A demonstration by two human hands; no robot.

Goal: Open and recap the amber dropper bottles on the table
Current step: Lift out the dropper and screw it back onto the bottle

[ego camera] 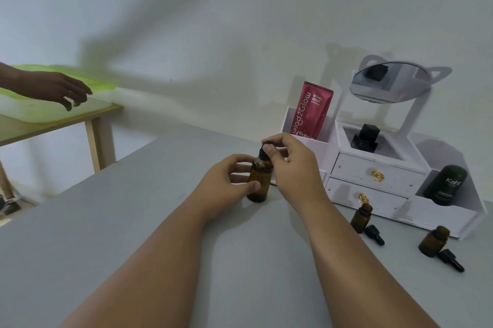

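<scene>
Amber dropper bottle stands upright mid-bench. The left hand is curled round its body and the right hand pinches the black dropper cap at its neck, at 12 o'clock. Two uncapped bottles stand at about 4 o'clock of it: near open bottle with loose cap lying against its base, far open bottle with second loose cap just beside it, and a white organizer behind them at 2 o'clock.
</scene>
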